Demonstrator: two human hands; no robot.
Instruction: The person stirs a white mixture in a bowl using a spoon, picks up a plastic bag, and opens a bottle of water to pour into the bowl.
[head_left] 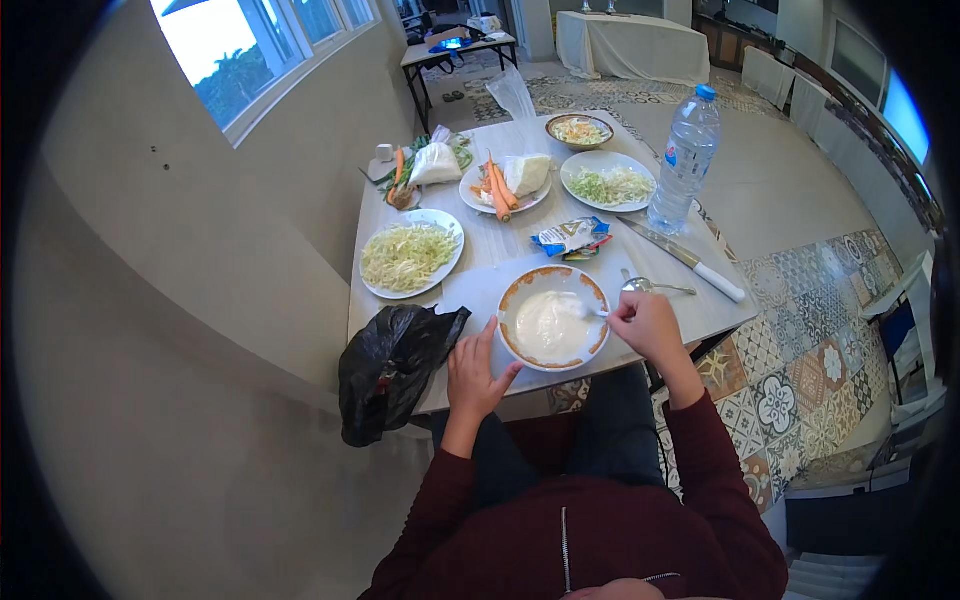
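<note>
Your left hand rests open against the bowl of white cream at the surface's near edge, steadying it, while your right hand grips a spoon dipping into it from the right.

Patterned tile floor, bright window, draped table.
</note>
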